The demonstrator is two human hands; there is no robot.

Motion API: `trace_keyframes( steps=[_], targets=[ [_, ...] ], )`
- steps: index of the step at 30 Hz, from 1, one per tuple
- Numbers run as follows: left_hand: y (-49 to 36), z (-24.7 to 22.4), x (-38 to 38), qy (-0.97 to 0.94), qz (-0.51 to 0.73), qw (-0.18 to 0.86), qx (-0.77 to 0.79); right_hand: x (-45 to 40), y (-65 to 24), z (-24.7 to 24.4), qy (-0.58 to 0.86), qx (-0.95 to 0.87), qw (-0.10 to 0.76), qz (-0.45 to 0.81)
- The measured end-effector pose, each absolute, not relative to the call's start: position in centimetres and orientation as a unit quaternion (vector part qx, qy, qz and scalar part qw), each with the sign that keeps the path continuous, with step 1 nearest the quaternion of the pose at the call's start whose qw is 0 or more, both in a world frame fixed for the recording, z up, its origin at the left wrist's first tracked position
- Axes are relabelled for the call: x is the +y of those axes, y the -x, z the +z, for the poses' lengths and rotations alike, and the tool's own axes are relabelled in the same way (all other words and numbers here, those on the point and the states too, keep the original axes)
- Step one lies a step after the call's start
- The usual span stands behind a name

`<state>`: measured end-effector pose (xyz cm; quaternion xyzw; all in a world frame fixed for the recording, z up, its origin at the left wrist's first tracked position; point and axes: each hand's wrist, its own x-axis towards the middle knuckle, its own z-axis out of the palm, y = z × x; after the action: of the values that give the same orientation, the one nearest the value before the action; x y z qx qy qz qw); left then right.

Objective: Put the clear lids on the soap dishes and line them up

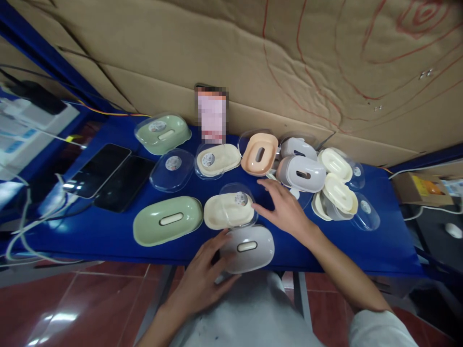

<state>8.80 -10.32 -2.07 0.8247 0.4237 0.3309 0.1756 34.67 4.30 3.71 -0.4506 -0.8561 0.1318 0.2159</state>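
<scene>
My left hand (pixel 209 271), its fingers spread, is at the left side of a grey oval dish (pixel 257 262) with a slot in the middle; part of the dish is hidden behind the fingers, and I cannot tell whether they touch it. My right hand (pixel 285 208) reaches over the blue table with thumb and fingers apart and nothing between them. Beside its thumb lies a cream oval tray (pixel 217 212) with a clear lid (pixel 236 190) bearing a round label. A green oval dish (pixel 150 229) with a cream insert sits left of the tray.
Farther back stand another green dish (pixel 177 130), a loose clear lid (pixel 173 178), a second cream tray (pixel 227 155) and a peach dish (pixel 249 161). Grey dishes (pixel 314 173) and cream pieces (pixel 338 164) crowd the right. Two dark phones (pixel 123 185) and cables lie left; a blurred-out screen leans on cardboard.
</scene>
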Motion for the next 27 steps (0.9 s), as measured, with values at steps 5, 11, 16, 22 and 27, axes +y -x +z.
trace_keyframes(
  steps=[5, 11, 16, 22, 27],
  targets=[
    [-8.8, -1.9, -9.3, -0.830, 0.314, 0.196, 0.418, 2.3, -31.5, 4.2, 0.447, -0.879, 0.133, 0.102],
    [-8.9, -1.9, -9.4, -0.825, 0.315, 0.192, 0.428, 2.8, -27.3, 4.2, 0.532, -0.840, 0.027, 0.106],
    [-8.5, -2.1, -9.8, -0.802, 0.308, 0.225, 0.460, 3.5, -31.2, 4.8, 0.440, -0.869, 0.113, 0.196],
    [-8.2, -2.1, -9.3, -0.722, 0.355, 0.330, 0.494, -1.6, -37.4, 6.0, 0.294, -0.901, 0.119, 0.296],
    [-7.9, -1.6, -8.1, -0.754, 0.287, 0.351, 0.475, -4.4, -37.1, 3.3, 0.252, -0.934, 0.122, 0.222]
  ],
)
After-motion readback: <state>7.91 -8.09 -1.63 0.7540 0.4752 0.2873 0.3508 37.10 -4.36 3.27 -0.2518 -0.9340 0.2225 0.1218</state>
